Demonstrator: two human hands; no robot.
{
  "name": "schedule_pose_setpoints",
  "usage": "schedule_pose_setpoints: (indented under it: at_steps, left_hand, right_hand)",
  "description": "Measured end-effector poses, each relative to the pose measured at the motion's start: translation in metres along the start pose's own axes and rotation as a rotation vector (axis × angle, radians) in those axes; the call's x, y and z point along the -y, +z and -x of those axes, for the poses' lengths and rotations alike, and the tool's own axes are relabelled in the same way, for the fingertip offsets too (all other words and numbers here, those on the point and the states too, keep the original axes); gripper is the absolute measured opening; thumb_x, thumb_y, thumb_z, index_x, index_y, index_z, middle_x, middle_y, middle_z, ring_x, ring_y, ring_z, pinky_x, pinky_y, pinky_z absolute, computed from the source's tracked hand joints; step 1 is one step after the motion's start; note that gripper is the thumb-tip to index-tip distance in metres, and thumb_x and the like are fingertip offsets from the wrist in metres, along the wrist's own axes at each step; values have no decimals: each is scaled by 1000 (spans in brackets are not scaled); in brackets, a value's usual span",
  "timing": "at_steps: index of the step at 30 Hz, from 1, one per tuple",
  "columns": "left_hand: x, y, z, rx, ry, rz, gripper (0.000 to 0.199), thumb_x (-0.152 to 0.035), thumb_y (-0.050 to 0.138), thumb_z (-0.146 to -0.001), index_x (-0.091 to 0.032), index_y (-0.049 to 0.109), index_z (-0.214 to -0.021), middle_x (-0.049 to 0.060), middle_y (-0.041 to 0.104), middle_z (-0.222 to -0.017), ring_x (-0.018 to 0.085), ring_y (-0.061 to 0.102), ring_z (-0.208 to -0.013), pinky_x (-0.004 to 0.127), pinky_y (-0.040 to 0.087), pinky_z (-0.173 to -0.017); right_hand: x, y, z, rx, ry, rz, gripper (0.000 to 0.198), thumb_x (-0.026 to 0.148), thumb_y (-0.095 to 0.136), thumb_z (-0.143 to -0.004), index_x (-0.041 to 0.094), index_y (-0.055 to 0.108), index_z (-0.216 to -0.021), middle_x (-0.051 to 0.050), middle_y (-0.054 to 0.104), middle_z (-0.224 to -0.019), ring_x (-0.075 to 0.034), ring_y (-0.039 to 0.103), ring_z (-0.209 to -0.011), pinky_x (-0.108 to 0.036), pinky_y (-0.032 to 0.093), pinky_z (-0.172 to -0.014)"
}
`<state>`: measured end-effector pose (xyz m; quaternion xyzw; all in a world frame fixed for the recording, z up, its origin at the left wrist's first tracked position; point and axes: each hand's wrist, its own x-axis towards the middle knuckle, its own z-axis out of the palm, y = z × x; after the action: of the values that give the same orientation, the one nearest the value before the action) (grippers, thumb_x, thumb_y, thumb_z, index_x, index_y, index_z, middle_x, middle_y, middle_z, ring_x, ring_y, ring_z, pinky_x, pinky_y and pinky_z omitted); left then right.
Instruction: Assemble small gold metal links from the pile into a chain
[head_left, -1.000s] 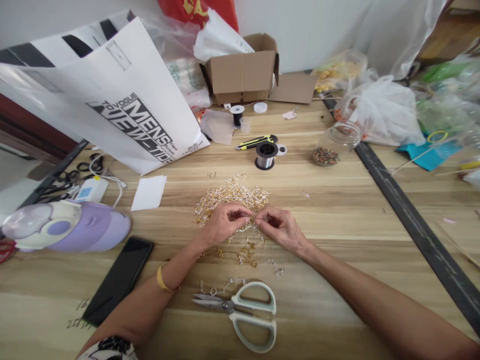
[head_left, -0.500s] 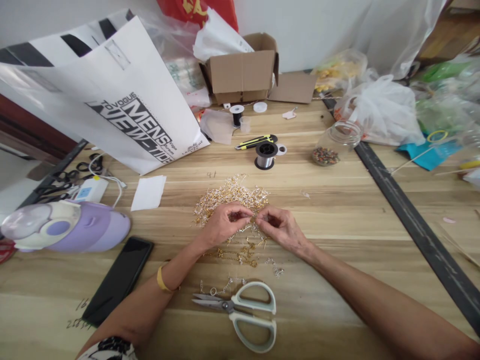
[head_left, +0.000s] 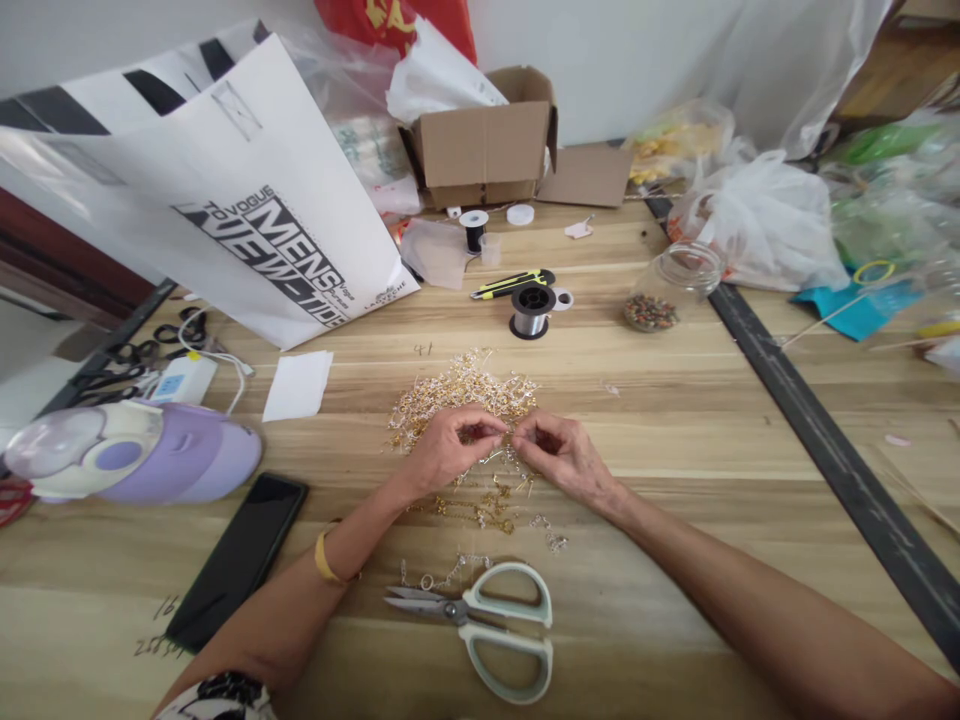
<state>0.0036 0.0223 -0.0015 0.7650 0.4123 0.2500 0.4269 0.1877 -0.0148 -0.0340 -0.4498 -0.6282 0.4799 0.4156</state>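
Note:
Close together over the near edge of a pile of small gold and silver jewelry pieces [head_left: 457,385], both hands are pinched. My left hand [head_left: 454,447] has thumb and index fingertips pressed together. Facing it, my right hand [head_left: 564,455] pinches in the same way, its fingertips almost touching the left ones. Whatever sits between the fingertips is too small to make out. Just below the hands lie gold chains [head_left: 476,515] and a short silver chain [head_left: 553,538]. Nearer to me are scissors [head_left: 457,610] with pale handles, partly open, beside another silver chain [head_left: 454,572].
On the left are a black phone [head_left: 238,560], a purple bottle [head_left: 176,455] and white paper [head_left: 298,385]. Behind the pile stand a wire spool [head_left: 531,318], a utility knife [head_left: 510,284] and a jar of beads [head_left: 654,305]. A large white bag [head_left: 247,200] and a cardboard box [head_left: 484,145] stand farther back.

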Motion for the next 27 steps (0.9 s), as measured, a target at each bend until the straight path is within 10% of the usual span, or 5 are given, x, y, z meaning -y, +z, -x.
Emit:
schedule_pose_setpoints:
  at_steps: [27]
  left_hand:
    - [-1,1,1,-65,85,-51,11,-12,62,-76,-15,70,-83,2,65,-74,11,58,-68,22,46,-63]
  right_hand:
    - [-2,0,0,-9,-17,5,9,21,56,-81,15,57,-74,4,47,-56,-7,39,-50,-21,28,-47]
